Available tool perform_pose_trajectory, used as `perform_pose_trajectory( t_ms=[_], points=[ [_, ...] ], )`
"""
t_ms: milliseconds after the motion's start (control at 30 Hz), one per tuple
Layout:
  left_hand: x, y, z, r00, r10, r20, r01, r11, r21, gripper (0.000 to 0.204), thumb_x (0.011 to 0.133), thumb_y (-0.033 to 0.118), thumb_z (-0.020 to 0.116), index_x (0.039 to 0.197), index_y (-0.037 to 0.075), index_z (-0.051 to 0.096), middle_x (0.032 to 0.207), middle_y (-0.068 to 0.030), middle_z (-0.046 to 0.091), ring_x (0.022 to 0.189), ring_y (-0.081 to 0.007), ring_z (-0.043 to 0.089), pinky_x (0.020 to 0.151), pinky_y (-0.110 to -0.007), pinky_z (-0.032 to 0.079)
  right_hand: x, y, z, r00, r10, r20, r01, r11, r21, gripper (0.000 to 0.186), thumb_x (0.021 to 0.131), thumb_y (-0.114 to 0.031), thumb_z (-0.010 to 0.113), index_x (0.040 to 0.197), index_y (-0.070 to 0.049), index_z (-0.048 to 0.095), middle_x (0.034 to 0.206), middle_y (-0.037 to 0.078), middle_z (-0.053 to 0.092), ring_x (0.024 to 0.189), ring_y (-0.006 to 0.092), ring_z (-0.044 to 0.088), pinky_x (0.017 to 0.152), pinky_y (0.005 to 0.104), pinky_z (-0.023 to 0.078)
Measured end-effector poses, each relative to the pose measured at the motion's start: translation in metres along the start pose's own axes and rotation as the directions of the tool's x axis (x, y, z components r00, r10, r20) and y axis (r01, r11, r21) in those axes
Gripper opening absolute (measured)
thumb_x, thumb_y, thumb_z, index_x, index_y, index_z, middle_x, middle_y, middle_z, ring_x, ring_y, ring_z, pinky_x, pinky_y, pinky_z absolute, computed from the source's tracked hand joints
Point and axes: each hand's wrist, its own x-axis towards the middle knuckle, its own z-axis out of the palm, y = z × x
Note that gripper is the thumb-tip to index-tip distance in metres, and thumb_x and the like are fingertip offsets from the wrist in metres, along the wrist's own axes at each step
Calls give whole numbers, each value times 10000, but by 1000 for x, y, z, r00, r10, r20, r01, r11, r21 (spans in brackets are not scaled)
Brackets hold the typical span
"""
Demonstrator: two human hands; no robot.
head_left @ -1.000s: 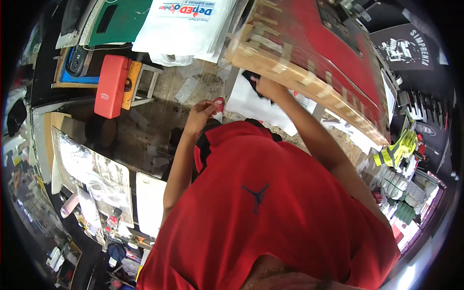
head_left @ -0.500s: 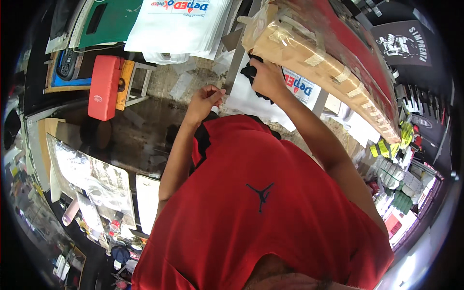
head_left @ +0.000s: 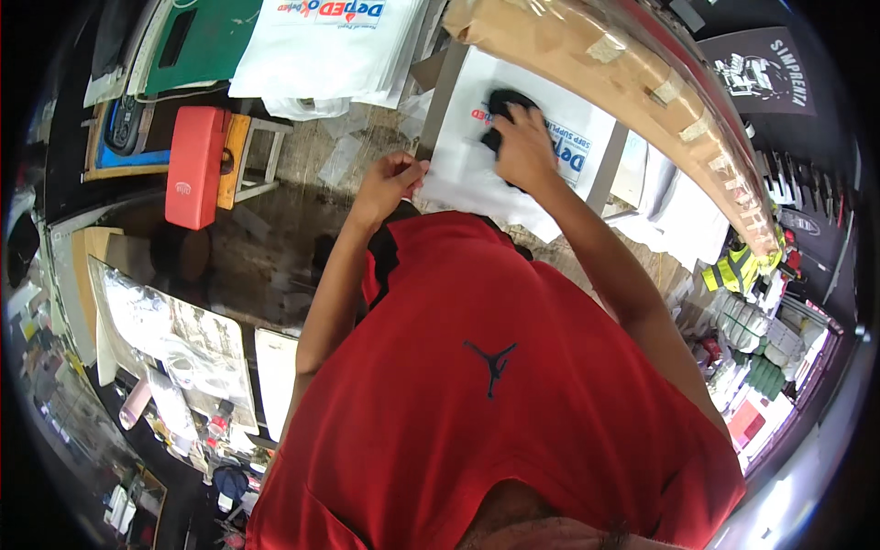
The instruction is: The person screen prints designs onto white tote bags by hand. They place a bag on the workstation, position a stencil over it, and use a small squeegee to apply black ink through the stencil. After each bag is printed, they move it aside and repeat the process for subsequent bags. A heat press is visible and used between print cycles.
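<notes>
A white sheet [head_left: 458, 151] with blue and red print lies on a board in front of me. On its printed area, my right hand [head_left: 527, 151] holds a bunched black cloth [head_left: 507, 103] under its fingers, slightly blurred by motion. The cloth covers part of the print. Beside the sheet's left edge is my left hand [head_left: 396, 183], its thumb and fingers pinched together. Whether those fingertips hold the sheet's edge or anything else, I cannot make out.
A frame wrapped in brown tape [head_left: 632, 69] slants above the sheet, at the right. A stack of printed white sheets [head_left: 321, 64] is at the far left, above a red case [head_left: 195, 165] on a wooden stool [head_left: 240, 160]. More white sheets [head_left: 674, 206] lie right of the board.
My right hand and the black cloth have moved from the sheet's far edge onto its printed middle. The taped frame sits higher in view, uncovering more of the sheet. My left hand stays pinched.
</notes>
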Motion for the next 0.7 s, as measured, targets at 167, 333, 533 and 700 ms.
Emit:
perform_pose_trajectory(
  t_ms=[167, 333, 533, 700],
  points=[
    [-9, 1, -11, 999, -1, -46, 0, 1000, -15, 201, 945, 205, 688, 868, 30, 625, 749, 0, 619, 662, -68, 541, 611, -223, 423, -76, 88, -25, 986, 163, 32, -163, 987, 8, 372, 681, -74, 704, 1046, -130, 665, 1184, 202, 548, 1112, 423, 499, 951, 492, 465],
    [-18, -1, -20, 981, 4, -192, -3, 1000, 3, 184, 954, 201, 670, 865, 44, 631, 760, 4, 617, 704, -76, 542, 691, -242, 430, -70, 88, -6, 1000, 3, 0, -3, 990, 142, 580, 605, -127, 750, 1160, -128, 579, 1152, 187, 547, 1104, 412, 492, 999, 499, 413],
    [-7, 19, 17, 996, 10, -91, -8, 1000, 25, 197, 972, 227, 652, 847, 79, 621, 754, 13, 599, 719, -89, 549, 724, -252, 436, -2, 7, 23, 967, -247, -63, 255, 950, 178, 408, 771, -316, 734, 1095, -100, 614, 1118, 117, 574, 1071, 331, 500, 938, 477, 426],
    [20, 46, 60, 997, 44, 56, -49, 995, 92, 208, 958, 212, 664, 825, 62, 606, 724, 4, 589, 692, -90, 515, 706, -257, 418, 55, -21, 42, 999, -42, -29, 50, 907, 418, 651, 736, -353, 752, 1297, -96, 546, 1331, 160, 553, 1298, 353, 467, 1085, 466, 374]
  ],
)
